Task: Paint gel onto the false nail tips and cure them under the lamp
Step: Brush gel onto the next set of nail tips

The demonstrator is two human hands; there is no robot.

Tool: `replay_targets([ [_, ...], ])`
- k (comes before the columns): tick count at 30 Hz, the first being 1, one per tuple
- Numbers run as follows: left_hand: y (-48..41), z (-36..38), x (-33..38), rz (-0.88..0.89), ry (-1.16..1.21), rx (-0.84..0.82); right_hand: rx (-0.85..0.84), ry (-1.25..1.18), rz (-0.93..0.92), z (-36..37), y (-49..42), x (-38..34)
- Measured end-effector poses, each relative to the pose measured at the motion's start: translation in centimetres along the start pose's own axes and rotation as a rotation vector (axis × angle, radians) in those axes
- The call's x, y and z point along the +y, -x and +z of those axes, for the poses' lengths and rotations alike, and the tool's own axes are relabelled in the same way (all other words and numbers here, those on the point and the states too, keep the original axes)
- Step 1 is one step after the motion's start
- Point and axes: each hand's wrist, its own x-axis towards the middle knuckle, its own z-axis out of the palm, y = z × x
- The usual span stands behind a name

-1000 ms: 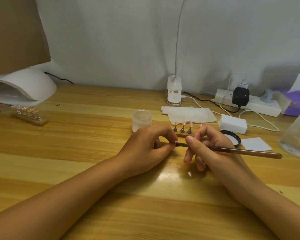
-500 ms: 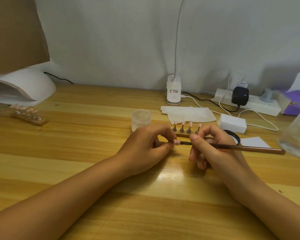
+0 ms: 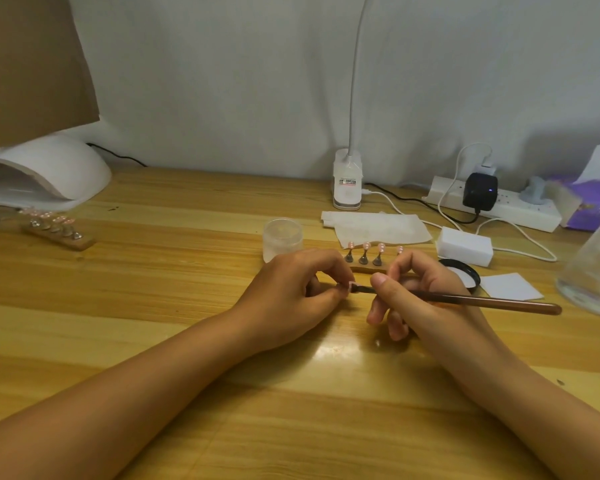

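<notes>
My left hand (image 3: 291, 292) pinches a small pink nail tip (image 3: 352, 285) on its holder at the middle of the wooden table. My right hand (image 3: 416, 296) grips a brown brush (image 3: 492, 301), and the brush's dark tip touches the nail tip. Behind my hands a wooden stand (image 3: 368, 268) carries several pink tips on metal holders. A second stand with tips (image 3: 56, 230) lies at the far left, in front of the white curing lamp (image 3: 49, 171).
A frosted jar (image 3: 282, 239) stands behind my left hand. A tissue (image 3: 374, 228), a white block (image 3: 465, 245), a black-rimmed lid (image 3: 465, 271), paper squares (image 3: 511, 285), a power strip (image 3: 499, 206), a desk lamp base (image 3: 347, 185) and a clear container (image 3: 593, 271) lie to the right.
The brush tip has drawn back a little along the nail tip between the frames, with small stroking moves of my right hand. My left hand has stayed in place.
</notes>
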Motion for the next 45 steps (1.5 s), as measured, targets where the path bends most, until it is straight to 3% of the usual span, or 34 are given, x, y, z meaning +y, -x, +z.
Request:
replay_targets([
  [10,0.0,0.2,-0.1,-0.006,0.053,0.007,0.083,-0.025,-0.017,-0.2,0.1,0.2],
  [17,0.0,0.2,-0.3,-0.021,0.051,0.007,-0.030,-0.021,-0.035,0.0,0.4,-0.5],
  [32,0.0,0.2,-0.1,-0.030,0.071,-0.005,0.089,0.006,-0.044,-0.2,0.3,0.0],
  [38,0.1,0.1,-0.3,-0.031,0.036,-0.006,-0.005,0.024,-0.058,0.1,0.6,-0.7],
  [45,0.0,0.0,-0.2,-0.018,0.054,-0.007,0.059,0.098,-0.060,-0.1,0.3,-0.1],
])
